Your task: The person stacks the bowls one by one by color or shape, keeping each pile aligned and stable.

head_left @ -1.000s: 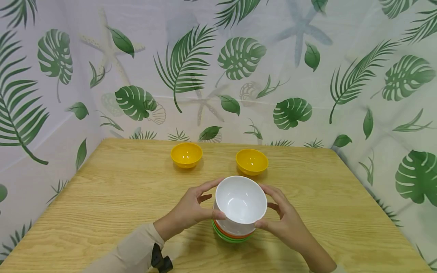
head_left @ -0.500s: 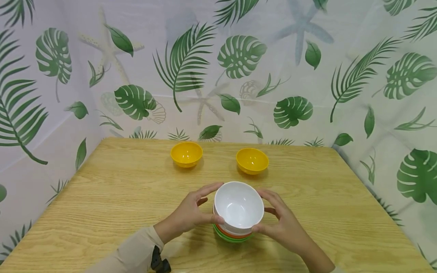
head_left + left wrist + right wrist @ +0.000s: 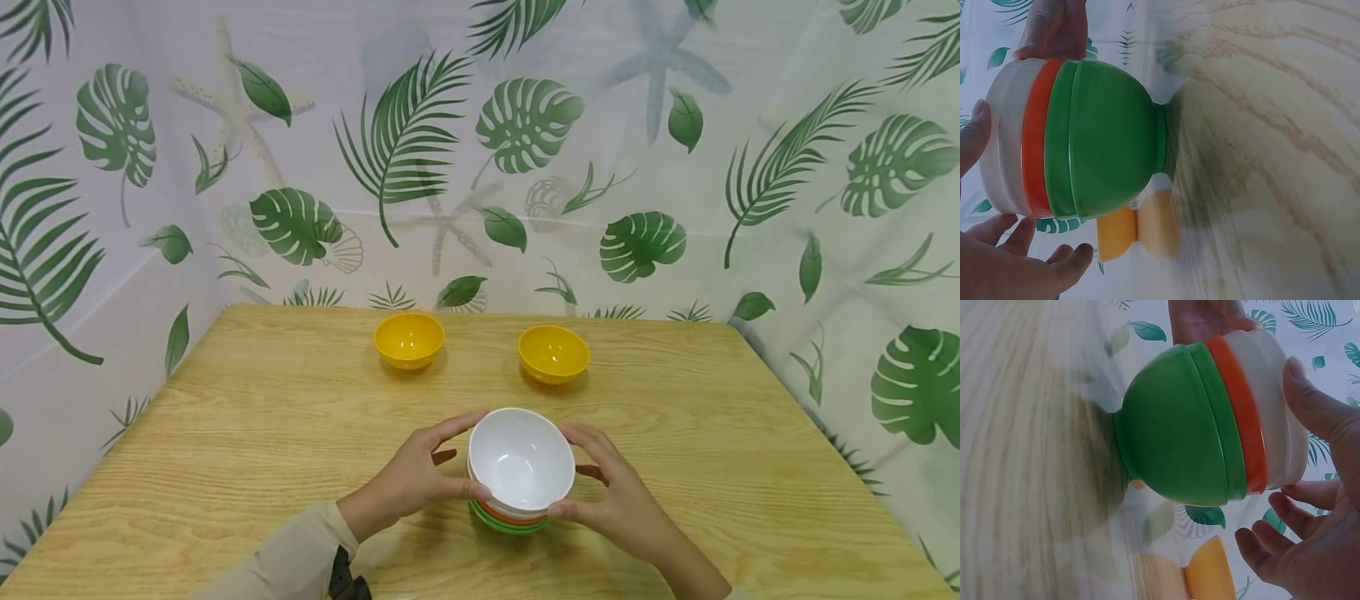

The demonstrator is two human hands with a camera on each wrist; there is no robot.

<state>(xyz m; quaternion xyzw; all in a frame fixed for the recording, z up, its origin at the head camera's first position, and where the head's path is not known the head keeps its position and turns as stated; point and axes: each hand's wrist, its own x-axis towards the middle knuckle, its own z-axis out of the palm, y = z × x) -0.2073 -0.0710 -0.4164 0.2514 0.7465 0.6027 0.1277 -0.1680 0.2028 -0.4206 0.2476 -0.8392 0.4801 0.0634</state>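
Note:
A white bowl (image 3: 522, 458) sits at the top of a nested stack, its inside facing up toward the head camera. My left hand (image 3: 416, 479) holds its left side, thumb at the near rim and fingers behind. On the opposite side my right hand (image 3: 626, 500) grips the rim the same way. Below the top bowl, the left wrist view shows another white rim, then an orange bowl (image 3: 1036, 140) and a green bowl (image 3: 1110, 137) at the bottom. The green foot meets the wooden table (image 3: 262, 433). Most of the orange bowl is hidden inside the stack.
Two yellow bowls stand upright toward the table's far edge: a left yellow bowl (image 3: 408, 342) and a right yellow bowl (image 3: 553, 356), just beyond the stack. A leaf-print cloth (image 3: 450, 167) hangs behind the table and along its sides.
Both hands have lowered the white bowl and brought it slightly left, down into the stack. The yellow bowls have stayed put.

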